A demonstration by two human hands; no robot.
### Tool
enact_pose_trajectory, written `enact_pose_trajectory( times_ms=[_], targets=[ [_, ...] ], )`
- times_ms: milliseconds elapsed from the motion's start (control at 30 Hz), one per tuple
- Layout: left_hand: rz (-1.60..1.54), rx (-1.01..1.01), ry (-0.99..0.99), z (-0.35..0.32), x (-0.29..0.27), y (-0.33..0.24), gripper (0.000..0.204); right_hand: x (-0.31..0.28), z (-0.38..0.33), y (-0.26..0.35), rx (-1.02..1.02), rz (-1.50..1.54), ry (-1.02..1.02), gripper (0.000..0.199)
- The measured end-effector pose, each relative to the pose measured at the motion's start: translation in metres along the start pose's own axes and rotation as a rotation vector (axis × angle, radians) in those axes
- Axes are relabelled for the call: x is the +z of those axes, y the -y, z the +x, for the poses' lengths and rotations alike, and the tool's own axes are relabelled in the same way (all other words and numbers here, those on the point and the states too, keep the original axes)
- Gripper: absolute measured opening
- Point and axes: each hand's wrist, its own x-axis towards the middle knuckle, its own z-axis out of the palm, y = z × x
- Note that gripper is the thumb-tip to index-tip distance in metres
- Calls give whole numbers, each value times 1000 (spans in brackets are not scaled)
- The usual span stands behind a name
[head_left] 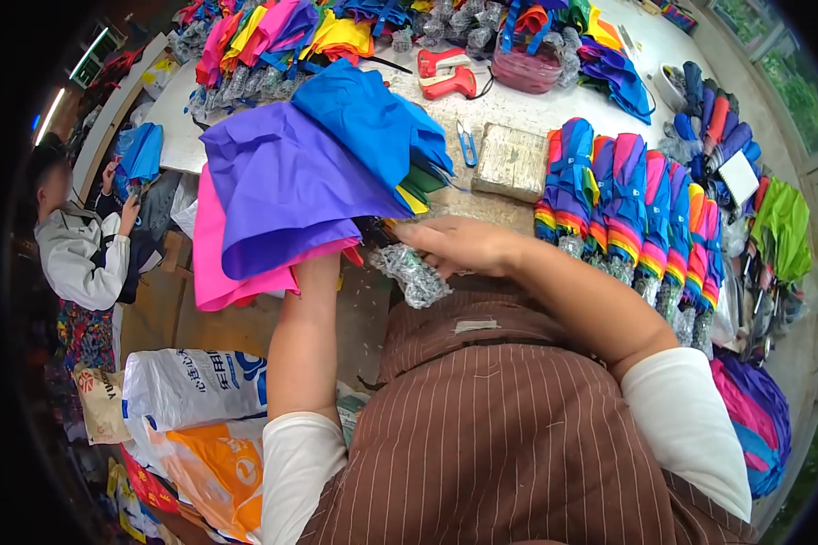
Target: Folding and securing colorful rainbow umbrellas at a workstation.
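A multicoloured umbrella (286, 177) hangs in loose folds in front of me, its purple, blue and pink panels bunched over the table's near edge. Its handle (413, 275), wrapped in clear crinkled plastic, points toward my body. My right hand (463, 245) is closed at the umbrella's handle end, thumb on top and fingers curled beneath. My left forearm (307, 354) reaches up under the purple and pink cloth, which covers my left hand, so its fingers do not show.
On the white table (509, 107) are red trigger tools (447, 74), blue-handled snips (466, 143) and a worn block (511, 162). Folded rainbow umbrellas (623, 195) line the right; more lie at the back. Plastic bags (195, 400) stand lower left. A co-worker (82, 245) handles a blue umbrella at far left.
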Motion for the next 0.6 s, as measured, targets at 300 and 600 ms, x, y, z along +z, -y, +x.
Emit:
enact_pose_trajectory(
  times_ms=[300,600],
  targets=[
    [33,195,113,5,-54,1,54,-59,8,-22,-59,270,-127,65],
    [2370,285,-288,-30,53,-52,57,-58,7,-11,-252,447,414,94]
  ],
)
